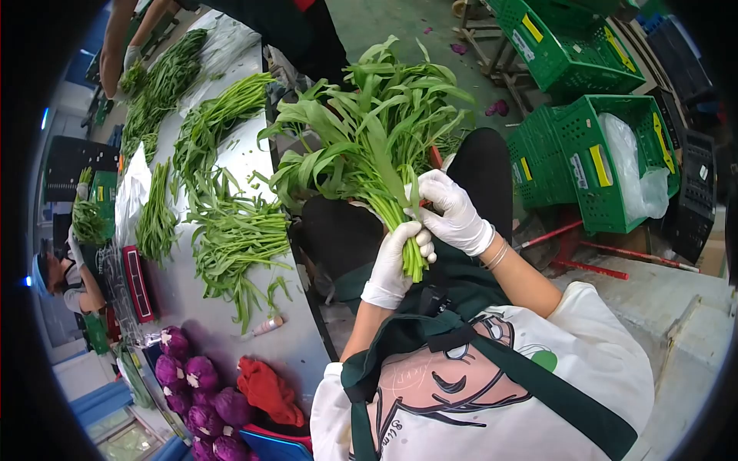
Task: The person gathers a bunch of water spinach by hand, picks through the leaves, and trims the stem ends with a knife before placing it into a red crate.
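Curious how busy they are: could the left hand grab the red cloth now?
Probably not: the left hand is wrapped around green stems, though nothing seems to cover the red cloth.

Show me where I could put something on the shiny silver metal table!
Bare metal table shows between the long leafy green bunches and crumpled red cloth. Another patch lies between those bunches and the red rectangular box. Round purple cabbages crowd one corner.
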A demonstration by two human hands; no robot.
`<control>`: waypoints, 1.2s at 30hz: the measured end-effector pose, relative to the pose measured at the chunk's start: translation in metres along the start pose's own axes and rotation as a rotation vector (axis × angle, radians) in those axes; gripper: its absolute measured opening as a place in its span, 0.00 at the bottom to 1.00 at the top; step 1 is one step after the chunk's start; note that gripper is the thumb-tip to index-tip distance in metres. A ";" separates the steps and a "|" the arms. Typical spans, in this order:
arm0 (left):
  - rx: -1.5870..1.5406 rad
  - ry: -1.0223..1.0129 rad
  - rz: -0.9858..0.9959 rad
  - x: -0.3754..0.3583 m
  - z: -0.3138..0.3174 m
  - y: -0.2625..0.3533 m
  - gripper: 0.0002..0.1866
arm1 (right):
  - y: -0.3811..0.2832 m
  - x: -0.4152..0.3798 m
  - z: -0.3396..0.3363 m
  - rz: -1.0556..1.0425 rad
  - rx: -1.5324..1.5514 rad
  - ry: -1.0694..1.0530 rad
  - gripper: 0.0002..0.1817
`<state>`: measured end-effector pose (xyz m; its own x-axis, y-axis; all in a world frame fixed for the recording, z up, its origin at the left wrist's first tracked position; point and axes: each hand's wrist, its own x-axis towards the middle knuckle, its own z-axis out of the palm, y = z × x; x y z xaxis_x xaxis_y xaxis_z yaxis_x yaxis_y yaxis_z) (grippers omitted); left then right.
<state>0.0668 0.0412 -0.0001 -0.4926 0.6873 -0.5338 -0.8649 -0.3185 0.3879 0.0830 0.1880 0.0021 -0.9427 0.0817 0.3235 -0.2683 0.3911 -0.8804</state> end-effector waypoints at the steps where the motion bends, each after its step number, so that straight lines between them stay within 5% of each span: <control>1: -0.003 0.004 0.000 0.000 -0.001 0.000 0.07 | -0.002 0.000 -0.002 0.004 -0.003 -0.016 0.11; 5: 0.031 0.036 0.018 -0.001 -0.003 0.004 0.08 | 0.001 -0.006 -0.003 -0.041 0.034 0.002 0.10; 6: 0.065 0.021 0.033 -0.001 -0.002 0.005 0.08 | -0.003 -0.012 -0.001 0.255 0.512 0.040 0.07; 11: 0.095 0.039 0.086 -0.001 -0.002 0.006 0.08 | 0.009 -0.001 -0.021 0.204 1.280 0.555 0.09; 15: 0.160 0.099 0.100 0.001 0.006 0.003 0.07 | -0.015 0.013 -0.012 0.431 0.666 0.183 0.15; 17: 0.211 0.125 0.125 0.003 0.003 -0.002 0.07 | -0.026 0.020 -0.002 0.221 0.007 0.047 0.22; 19: 0.217 0.147 0.112 0.004 0.004 -0.002 0.07 | -0.022 0.027 0.006 0.126 -0.064 0.042 0.16; 22: 0.198 0.166 0.107 0.003 0.000 0.001 0.07 | -0.028 0.029 0.003 0.207 0.186 0.049 0.05; 26: 0.118 0.128 0.121 0.006 -0.006 0.003 0.09 | -0.040 0.023 -0.016 0.264 0.308 0.032 0.03; 29: 0.001 -0.010 0.115 0.006 -0.005 0.004 0.09 | -0.036 0.023 -0.018 0.369 0.710 0.186 0.07; 33: -0.065 -0.110 0.095 0.004 -0.005 0.003 0.10 | -0.023 0.022 -0.019 0.558 0.836 0.123 0.08; 36: -0.094 -0.186 0.104 0.003 -0.005 0.003 0.11 | -0.027 0.019 -0.002 0.468 0.789 0.135 0.06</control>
<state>0.0621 0.0386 -0.0046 -0.5605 0.7533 -0.3440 -0.8201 -0.4473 0.3568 0.0729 0.1805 0.0324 -0.9712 0.1994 -0.1305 0.0298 -0.4417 -0.8967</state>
